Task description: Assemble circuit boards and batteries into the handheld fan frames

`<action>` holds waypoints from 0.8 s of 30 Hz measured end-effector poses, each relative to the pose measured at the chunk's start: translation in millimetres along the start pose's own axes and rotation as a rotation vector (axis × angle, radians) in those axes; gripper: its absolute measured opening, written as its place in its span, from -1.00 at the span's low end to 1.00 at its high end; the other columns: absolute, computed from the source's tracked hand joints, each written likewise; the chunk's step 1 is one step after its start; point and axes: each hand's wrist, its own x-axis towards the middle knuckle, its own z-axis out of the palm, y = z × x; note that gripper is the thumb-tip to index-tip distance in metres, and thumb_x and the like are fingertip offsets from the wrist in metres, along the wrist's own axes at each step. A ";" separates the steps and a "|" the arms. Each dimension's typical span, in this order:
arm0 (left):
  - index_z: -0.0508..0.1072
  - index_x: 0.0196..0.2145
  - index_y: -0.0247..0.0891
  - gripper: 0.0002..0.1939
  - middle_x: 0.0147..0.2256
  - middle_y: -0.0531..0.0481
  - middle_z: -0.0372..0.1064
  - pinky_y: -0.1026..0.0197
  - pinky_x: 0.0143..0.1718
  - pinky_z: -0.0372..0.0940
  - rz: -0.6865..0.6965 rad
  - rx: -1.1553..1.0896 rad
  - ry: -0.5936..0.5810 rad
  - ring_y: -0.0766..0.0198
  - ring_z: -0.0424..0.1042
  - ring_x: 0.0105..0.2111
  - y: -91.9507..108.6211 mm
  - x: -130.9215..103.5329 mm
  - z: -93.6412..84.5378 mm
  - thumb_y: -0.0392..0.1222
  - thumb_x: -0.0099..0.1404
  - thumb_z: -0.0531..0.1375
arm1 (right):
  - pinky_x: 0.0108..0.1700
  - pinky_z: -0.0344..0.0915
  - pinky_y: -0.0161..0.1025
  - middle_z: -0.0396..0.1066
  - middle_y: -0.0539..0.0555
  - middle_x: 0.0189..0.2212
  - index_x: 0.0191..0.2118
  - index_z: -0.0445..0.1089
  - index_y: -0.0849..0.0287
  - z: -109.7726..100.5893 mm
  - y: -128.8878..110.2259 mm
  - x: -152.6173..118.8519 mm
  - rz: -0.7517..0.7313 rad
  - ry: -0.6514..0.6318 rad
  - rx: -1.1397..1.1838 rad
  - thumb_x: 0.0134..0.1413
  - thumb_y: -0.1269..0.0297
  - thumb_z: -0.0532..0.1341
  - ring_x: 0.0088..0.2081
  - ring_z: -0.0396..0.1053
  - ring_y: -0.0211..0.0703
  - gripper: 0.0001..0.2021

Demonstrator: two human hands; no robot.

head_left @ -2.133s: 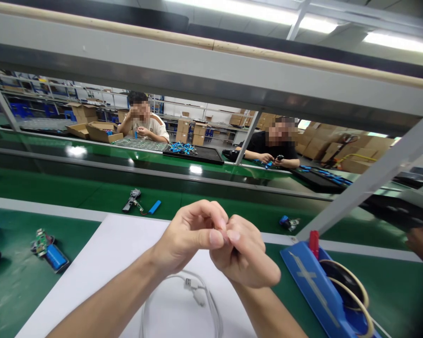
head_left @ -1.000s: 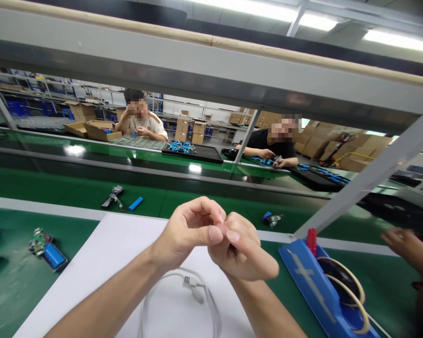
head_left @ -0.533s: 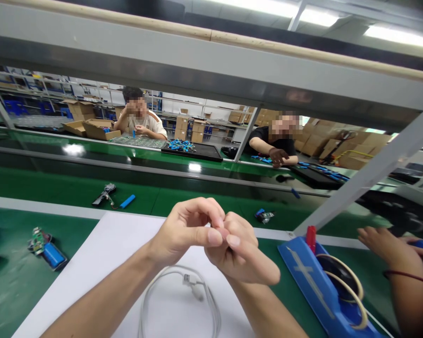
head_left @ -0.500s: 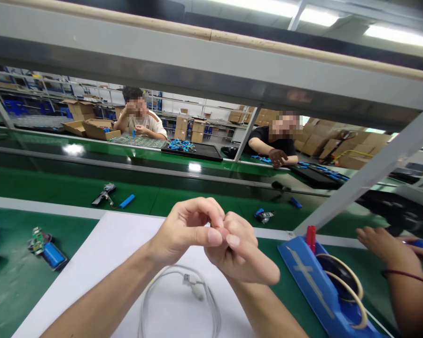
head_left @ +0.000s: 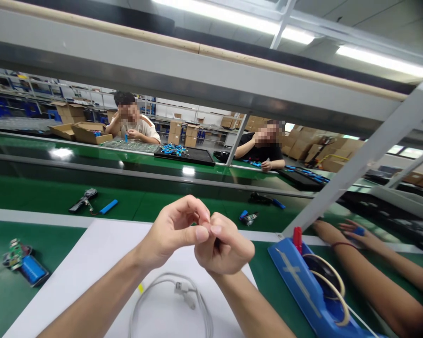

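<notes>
In front of me, above a white sheet [head_left: 102, 263], my left hand [head_left: 174, 230] and my right hand [head_left: 225, 244] meet at the fingertips. The left thumb and forefinger are pinched together against the closed right fingers. Whatever lies between the fingertips, if anything, is too small or hidden to make out. Below them a coiled white USB cable [head_left: 136, 305] lies on the sheet, its metal plug showing near the middle. Neither hand touches the cable.
Left lies a blue battery with a green circuit board [head_left: 33, 271]. More battery parts [head_left: 107, 206] sit on the green belt. A blue tape-dispenser-like holder [head_left: 292, 277] stands right, near a co-worker's arms [head_left: 366, 267]. Two people sit opposite. A shelf beam [head_left: 197, 61] crosses overhead.
My view has shifted, so most things sit further left. My hands stay pinched together. The co-worker's arms at right reach further forward; the person opposite at right has raised a hand to the head.
</notes>
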 end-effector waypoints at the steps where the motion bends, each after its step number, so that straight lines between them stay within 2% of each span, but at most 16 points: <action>1: 0.49 -0.29 -0.20 -0.85 -0.36 0.06 0.32 0.33 -0.28 0.25 -0.014 0.001 0.003 0.39 0.30 -0.34 -0.3 -0.3 -0.7 -0.16 0.22 0.37 | -0.54 -0.09 -0.36 -0.03 -0.16 -0.58 -0.23 0.22 0.14 0.3 0.0 -1.1 0.020 -0.004 0.007 0.29 0.53 0.09 -0.60 -0.11 -0.38 -0.87; 5: 0.48 -0.34 -0.22 -0.85 -0.36 0.06 0.31 0.35 -0.28 0.26 -0.015 -0.012 0.018 0.38 0.32 -0.33 -0.8 -0.8 -0.3 -0.15 0.22 0.37 | -0.56 -0.06 -0.38 -0.01 -0.15 -0.59 -0.27 0.20 0.12 1.9 -1.7 -3.5 0.110 0.010 0.011 0.31 0.47 0.09 -0.60 -0.08 -0.38 -0.88; 16: 0.50 -0.40 -0.23 -0.87 -0.40 0.06 0.28 0.33 -0.31 0.26 0.015 0.004 0.073 0.38 0.32 -0.37 -0.4 0.9 4.1 -0.19 0.19 0.38 | -0.60 -0.05 -0.39 -0.04 -0.15 -0.58 -0.37 0.08 0.11 6.0 -5.4 -7.5 0.196 0.023 0.016 0.35 0.42 0.04 -0.62 -0.04 -0.40 -0.78; 21: 0.46 -0.40 -0.24 -0.84 -0.40 0.06 0.27 0.31 -0.32 0.26 0.028 0.096 0.117 0.36 0.31 -0.38 -0.1 -0.5 2.5 -0.16 0.21 0.36 | -0.59 0.06 -0.40 0.03 -0.16 -0.57 -0.16 0.13 0.07 14.2 -3.1 -16.3 0.227 0.081 0.025 0.36 0.41 0.01 -0.64 0.03 -0.39 -0.92; 24: 0.42 -0.41 -0.25 -0.81 -0.40 0.06 0.25 0.29 -0.31 0.27 0.034 0.222 0.185 0.35 0.30 -0.38 1.9 0.2 -3.0 -0.13 0.23 0.34 | -0.60 0.05 -0.43 0.10 -0.15 -0.54 -0.08 0.14 0.06 18.7 -2.4 -19.6 0.253 0.100 0.012 0.37 0.42 0.02 -0.66 0.05 -0.42 -0.89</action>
